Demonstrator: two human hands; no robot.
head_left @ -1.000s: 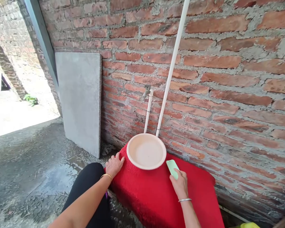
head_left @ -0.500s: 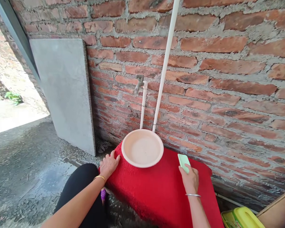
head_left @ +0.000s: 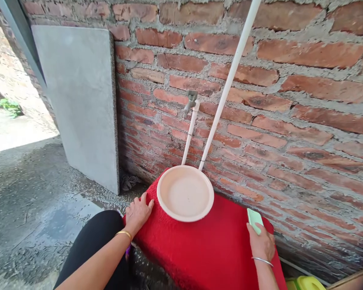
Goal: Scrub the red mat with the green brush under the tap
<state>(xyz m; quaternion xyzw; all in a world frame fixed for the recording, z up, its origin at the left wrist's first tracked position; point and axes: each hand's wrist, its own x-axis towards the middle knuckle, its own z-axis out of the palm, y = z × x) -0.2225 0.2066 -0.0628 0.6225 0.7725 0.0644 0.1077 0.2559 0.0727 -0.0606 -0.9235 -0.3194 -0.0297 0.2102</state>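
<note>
My left hand (head_left: pixel 139 213) lies on the left side of a red cloth cover (head_left: pixel 196 249), its fingers spread and nothing held. A gold bangle is on that wrist. Just right of its fingertips sits a round, pale pink basin (head_left: pixel 186 193) with no object visible inside. My right hand (head_left: pixel 262 241), wearing a silver bangle, grips a flat mint-green phone (head_left: pixel 255 219) near the right end of the red cover. The fingers partly hide the lower part of the phone.
Behind the basin, a tap (head_left: pixel 190 100) on a white pipe stands against the brick wall (head_left: pixel 290 121), beside a taller white pipe (head_left: pixel 230 84). A grey slab (head_left: pixel 78 108) leans at the left above wet ground (head_left: pixel 48 225). A yellow-green container (head_left: pixel 308 283) is at lower right.
My right hand has moved right across the red cover with the phone. My left hand stays beside the basin. The view has shifted and tilted slightly.
</note>
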